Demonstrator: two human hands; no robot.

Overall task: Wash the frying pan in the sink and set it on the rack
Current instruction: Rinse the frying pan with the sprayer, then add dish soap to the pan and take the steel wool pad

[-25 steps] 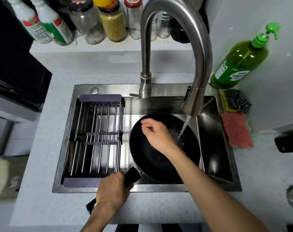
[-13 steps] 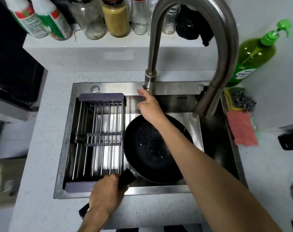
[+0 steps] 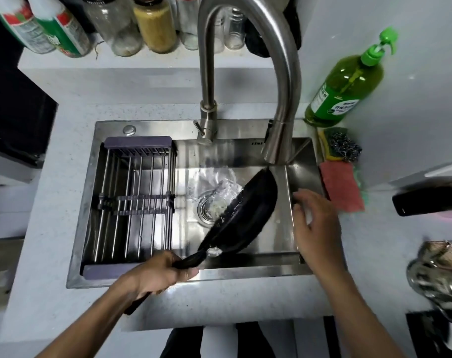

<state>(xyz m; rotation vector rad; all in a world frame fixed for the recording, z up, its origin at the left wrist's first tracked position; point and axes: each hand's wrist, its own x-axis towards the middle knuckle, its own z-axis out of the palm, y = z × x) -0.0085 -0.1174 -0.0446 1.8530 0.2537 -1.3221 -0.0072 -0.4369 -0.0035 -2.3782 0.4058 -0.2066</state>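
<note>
frying pan point(image 3: 241, 215) tipped, draining over sink point(image 3: 245, 273) | left hand point(image 3: 160, 273) grips handle | right hand point(image 3: 314, 223) loose, empty | rack point(image 3: 132, 202) awaits

**Non-task items on the counter and ledge**

A green pump bottle of dish soap point(image 3: 345, 85) stands at the counter's back right. Just in front of it a steel-wool scourer point(image 3: 345, 146) lies on a yellow sponge point(image 3: 325, 148), with a pink cloth point(image 3: 340, 186) beside them. Jars point(image 3: 156, 24) and two spray bottles point(image 3: 42, 27) line the rear ledge. A black object point(image 3: 423, 201), unidentifiable, sits far right.
</note>
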